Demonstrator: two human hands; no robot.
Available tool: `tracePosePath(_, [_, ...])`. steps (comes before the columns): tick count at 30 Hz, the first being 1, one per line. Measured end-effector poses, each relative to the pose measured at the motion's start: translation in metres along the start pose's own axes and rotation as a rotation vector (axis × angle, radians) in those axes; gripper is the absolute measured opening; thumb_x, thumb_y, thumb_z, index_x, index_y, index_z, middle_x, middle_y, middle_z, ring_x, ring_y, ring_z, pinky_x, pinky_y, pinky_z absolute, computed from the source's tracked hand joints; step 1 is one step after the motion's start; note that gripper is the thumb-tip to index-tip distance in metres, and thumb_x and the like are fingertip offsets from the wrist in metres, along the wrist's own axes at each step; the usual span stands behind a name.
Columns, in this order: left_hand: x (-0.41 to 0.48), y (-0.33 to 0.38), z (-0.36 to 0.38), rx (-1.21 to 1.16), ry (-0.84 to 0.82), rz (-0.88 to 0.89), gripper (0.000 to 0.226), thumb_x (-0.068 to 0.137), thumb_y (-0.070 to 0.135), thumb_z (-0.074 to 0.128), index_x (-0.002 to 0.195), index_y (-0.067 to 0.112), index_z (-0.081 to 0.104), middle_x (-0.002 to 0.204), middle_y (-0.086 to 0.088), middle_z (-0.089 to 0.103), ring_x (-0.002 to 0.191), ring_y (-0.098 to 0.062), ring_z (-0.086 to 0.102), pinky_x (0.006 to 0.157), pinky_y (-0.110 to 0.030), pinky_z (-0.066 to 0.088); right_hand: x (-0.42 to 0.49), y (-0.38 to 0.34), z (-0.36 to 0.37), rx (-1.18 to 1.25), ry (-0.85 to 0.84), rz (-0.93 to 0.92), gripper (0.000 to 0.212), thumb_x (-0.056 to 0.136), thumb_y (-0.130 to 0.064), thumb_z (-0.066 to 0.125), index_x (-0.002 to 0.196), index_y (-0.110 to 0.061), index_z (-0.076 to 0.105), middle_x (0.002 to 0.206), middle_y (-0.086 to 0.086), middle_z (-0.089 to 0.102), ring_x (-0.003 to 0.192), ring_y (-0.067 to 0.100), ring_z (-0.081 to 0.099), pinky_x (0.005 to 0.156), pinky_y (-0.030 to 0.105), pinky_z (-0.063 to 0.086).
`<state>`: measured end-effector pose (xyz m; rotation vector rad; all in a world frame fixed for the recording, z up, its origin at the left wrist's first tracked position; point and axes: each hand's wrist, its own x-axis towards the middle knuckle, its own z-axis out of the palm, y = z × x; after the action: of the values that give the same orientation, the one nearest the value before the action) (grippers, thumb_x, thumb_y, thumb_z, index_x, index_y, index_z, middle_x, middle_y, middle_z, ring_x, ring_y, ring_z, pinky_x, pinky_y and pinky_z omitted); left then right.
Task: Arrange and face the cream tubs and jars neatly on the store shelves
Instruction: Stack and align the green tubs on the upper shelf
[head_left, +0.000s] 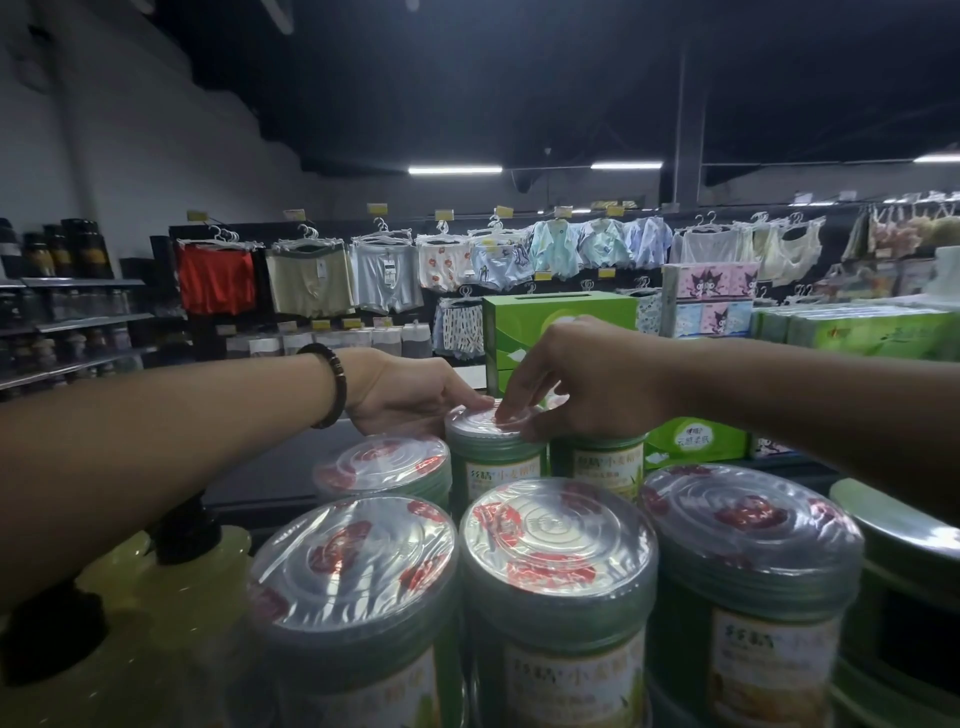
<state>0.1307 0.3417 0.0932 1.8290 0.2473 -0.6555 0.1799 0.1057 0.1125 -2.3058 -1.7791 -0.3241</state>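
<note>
Dim overall, bright ceiling tubes (455, 169), blurred bowed edges.

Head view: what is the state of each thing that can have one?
Back jar, upright, lid on, held by both hands.
Left hand, curled round its rim.
Right hand, pinching its lid.
Front jars, upright, wrapped in film.
Yellow bottles, capped.

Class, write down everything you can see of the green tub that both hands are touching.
The green tub stands upright in the back row. Round and plastic-looking, it bears a pale printed label and a ridged lid under shiny clear film with red marks. The left hand curls round its left rim; the right hand pinches the lid from above.
</note>
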Motion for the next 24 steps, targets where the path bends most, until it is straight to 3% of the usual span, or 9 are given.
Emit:
tracePosePath(4, [0.0, -0.002, -0.004, 0.03, -0.002, 0.01, 0.03, 0.084, 0.03, 0.077, 0.105, 0.009, 0.081, 0.105, -0.011, 0.078, 0.084, -0.02, 0.073, 0.091, -0.03, 0.051, -0.003, -0.002, -0.004, 0.034, -0.017, -0.001, 0.024, 0.088, -0.031, 0.085, 0.111, -0.039, 0.083, 0.101, -0.023, 0.08, 0.093, -0.011, 0.072, 0.087, 0.012, 0.054])
tracePosePath(10, [-0.001, -0.001, -0.003, 0.003, -0.074, -0.019, 0.033, 0.087, 0.029, 0.077, 0.111, 0.007, 0.077, 0.105, -0.012, 0.078, 0.082, -0.021, 0.074, 0.082, -0.028, 0.058, -0.012, -0.008, -0.008, 0.053, -0.036, 0.0, 0.024, 0.088, -0.033, 0.084, 0.111, -0.041, 0.083, 0.101, -0.025, 0.079, 0.092, -0.011, 0.071, 0.09, 0.013, 0.056])
tracePosePath(13, [-0.002, -0.002, -0.002, 0.004, -0.094, -0.018, 0.036, 0.084, 0.03, 0.081, 0.112, 0.007, 0.078, 0.107, -0.013, 0.078, 0.091, -0.024, 0.072, 0.092, -0.031, 0.055, -0.016, -0.012, -0.01, 0.057, -0.042, -0.003, 0.024, 0.088, -0.034, 0.085, 0.11, -0.042, 0.083, 0.099, -0.027, 0.079, 0.092, -0.01, 0.071, 0.088, 0.013, 0.055])
tracePosePath(16, [-0.003, 0.001, 0.002, -0.025, -0.11, -0.02, 0.023, 0.088, 0.027, 0.075, 0.099, 0.007, 0.081, 0.092, -0.01, 0.08, 0.073, -0.018, 0.076, 0.078, -0.025, 0.058, -0.02, -0.015, -0.013, 0.064, -0.06, -0.012, 0.023, 0.087, -0.034, 0.085, 0.109, -0.042, 0.083, 0.1, -0.027, 0.079, 0.094, -0.008, 0.072, 0.092, 0.02, 0.058])
tracePosePath(19, [-0.005, 0.004, 0.006, -0.051, -0.084, -0.014, 0.034, 0.096, 0.024, 0.056, 0.082, 0.008, 0.082, 0.075, -0.006, 0.078, 0.058, -0.013, 0.073, 0.06, -0.02, 0.059, -0.023, -0.017, -0.015, 0.072, -0.079, -0.019, 0.023, 0.087, -0.034, 0.085, 0.11, -0.041, 0.083, 0.102, -0.025, 0.079, 0.096, -0.005, 0.073, 0.097, 0.029, 0.059])
tracePosePath(22, [-0.007, 0.005, 0.01, -0.015, -0.067, -0.003, 0.033, 0.092, 0.024, 0.059, 0.074, 0.01, 0.082, 0.069, -0.004, 0.077, 0.053, -0.01, 0.071, 0.055, -0.017, 0.057, -0.026, -0.018, -0.017, 0.081, -0.091, -0.027, 0.023, 0.088, -0.034, 0.085, 0.11, -0.041, 0.083, 0.104, -0.024, 0.079, 0.098, -0.004, 0.073, 0.099, 0.032, 0.059])
tracePosePath(24, [-0.009, 0.005, 0.01, -0.021, -0.084, -0.016, 0.018, 0.084, 0.023, 0.074, 0.074, 0.01, 0.082, 0.069, -0.003, 0.077, 0.053, -0.01, 0.072, 0.054, -0.017, 0.057, -0.028, -0.019, -0.017, 0.097, -0.095, -0.031, 0.023, 0.089, -0.036, 0.085, 0.111, -0.041, 0.083, 0.105, -0.024, 0.079, 0.099, -0.003, 0.073, 0.098, 0.032, 0.059])
